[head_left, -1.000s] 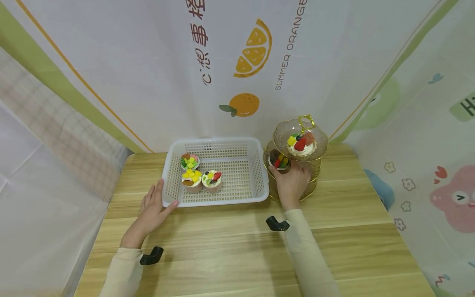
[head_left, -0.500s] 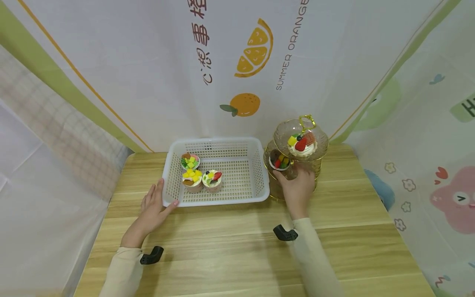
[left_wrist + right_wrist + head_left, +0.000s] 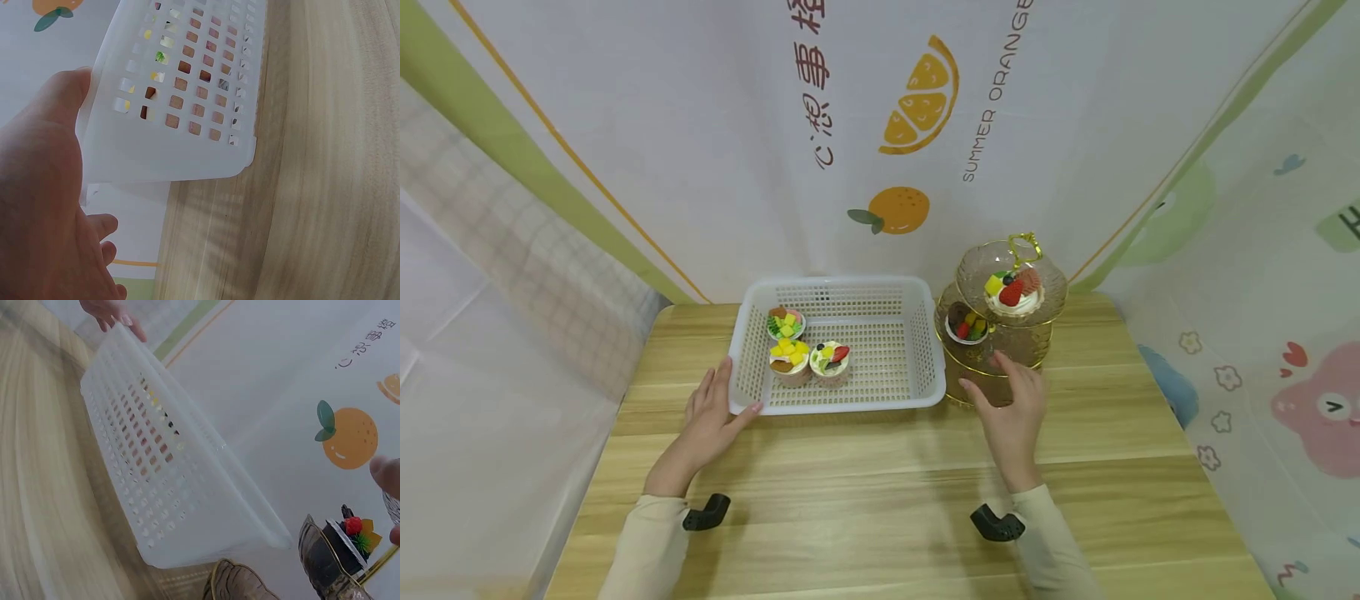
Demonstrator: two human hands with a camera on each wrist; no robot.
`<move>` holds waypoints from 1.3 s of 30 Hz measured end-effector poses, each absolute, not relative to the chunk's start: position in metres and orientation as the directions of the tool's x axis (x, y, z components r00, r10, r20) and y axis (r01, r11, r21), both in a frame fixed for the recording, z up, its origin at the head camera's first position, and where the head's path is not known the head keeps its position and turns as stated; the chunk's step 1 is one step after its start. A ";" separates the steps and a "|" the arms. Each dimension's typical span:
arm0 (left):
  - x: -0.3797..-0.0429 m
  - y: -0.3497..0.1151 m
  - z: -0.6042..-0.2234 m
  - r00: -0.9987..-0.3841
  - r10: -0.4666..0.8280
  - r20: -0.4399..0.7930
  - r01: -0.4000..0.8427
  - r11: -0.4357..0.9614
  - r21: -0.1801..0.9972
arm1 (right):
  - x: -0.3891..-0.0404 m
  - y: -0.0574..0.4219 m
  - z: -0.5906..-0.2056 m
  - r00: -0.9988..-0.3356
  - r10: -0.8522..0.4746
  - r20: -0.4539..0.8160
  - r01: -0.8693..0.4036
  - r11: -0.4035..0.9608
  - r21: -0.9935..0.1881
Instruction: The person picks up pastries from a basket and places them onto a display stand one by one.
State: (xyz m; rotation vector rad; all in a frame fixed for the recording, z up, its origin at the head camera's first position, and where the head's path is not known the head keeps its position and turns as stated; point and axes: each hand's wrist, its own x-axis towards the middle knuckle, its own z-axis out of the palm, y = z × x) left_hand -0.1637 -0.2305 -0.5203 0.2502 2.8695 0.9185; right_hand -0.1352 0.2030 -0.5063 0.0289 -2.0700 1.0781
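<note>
My left hand (image 3: 703, 425) rests on the left front corner of the white plastic basket (image 3: 895, 404). Its thumb lies on the front rim and its fingers reach along the left side, also seen in the left wrist view. My right hand (image 3: 1017, 408) is in front of the tiered stand (image 3: 1026, 342), thumb and fingers apart with nothing between them. A dark cupcake (image 3: 966, 323) topped with red, yellow and green fruit sits on the stand's middle tier. On the top tier is a cream tart (image 3: 1015, 293) with strawberry and other fruit.
In the basket's left half are a cupcake with yellow cubes (image 3: 789, 360), a strawberry cream cupcake (image 3: 831, 363) and a small green-topped cupcake (image 3: 786, 323). The stand, with a gold handle (image 3: 1024, 247), is right beside the basket. A printed curtain (image 3: 760, 167) hangs behind the wooden table (image 3: 850, 500).
My right hand has let go of the dark cupcake on the middle tier and drawn back toward me and slightly right, its fingers spreading. The left hand has stayed on the basket.
</note>
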 end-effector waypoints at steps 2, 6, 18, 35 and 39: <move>-0.164 -0.231 -0.521 -0.980 0.191 -0.063 0.119 0.803 0.584 | -0.136 0.200 -0.508 -0.686 0.266 0.677 -0.407 0.631 -0.660; -0.164 -0.232 -0.522 -0.979 0.191 -0.069 0.115 0.804 0.584 | -0.141 0.194 -0.509 -0.726 0.138 0.674 -0.481 0.598 -0.641; -0.163 -0.231 -0.520 -0.979 0.192 -0.065 0.118 0.804 0.583 | -0.175 0.164 -0.489 -0.816 -0.160 0.556 -0.535 0.573 -0.620; -0.163 -0.232 -0.521 -0.980 0.186 -0.065 0.113 0.801 0.588 | -0.267 0.082 -0.460 -0.889 -0.341 0.307 -0.458 0.647 -0.610; -0.164 -0.231 -0.521 -0.981 0.186 -0.056 0.119 0.803 0.584 | -0.289 0.063 -0.457 -0.894 -0.374 0.245 -0.442 0.654 -0.614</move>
